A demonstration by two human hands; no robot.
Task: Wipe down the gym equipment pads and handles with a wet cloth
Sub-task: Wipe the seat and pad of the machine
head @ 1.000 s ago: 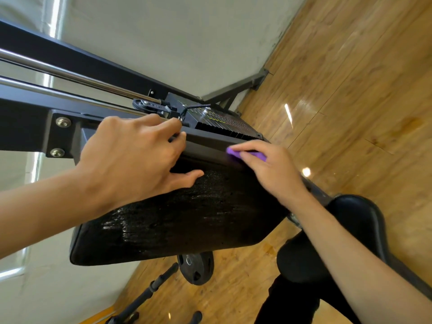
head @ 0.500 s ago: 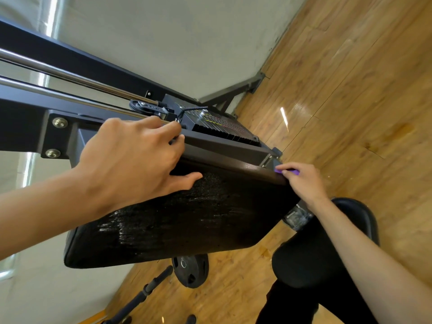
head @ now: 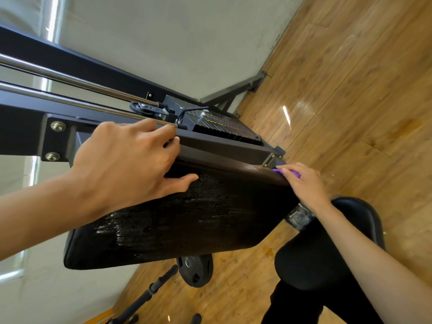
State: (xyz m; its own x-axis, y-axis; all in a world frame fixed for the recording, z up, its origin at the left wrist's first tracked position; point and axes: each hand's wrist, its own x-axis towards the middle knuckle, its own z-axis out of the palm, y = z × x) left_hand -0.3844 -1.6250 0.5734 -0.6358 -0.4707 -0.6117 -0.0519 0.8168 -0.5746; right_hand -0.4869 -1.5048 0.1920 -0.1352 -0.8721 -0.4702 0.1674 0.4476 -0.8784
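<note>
While on wet pad (head: pixel 187 218), purple cloth (head: pixel 297 175)

Bright, even light — strongest from the pale strip (head: pixel 53 19) at upper left. Glare streaks show on the wooden floor (head: pixel 286 118) and the black pad (head: pixel 121 232). Wide-angle distortion bends straight lines near the edges.

likely a gym: pad (head: pixel 187 218), weight plate (head: pixel 195 268).
</note>
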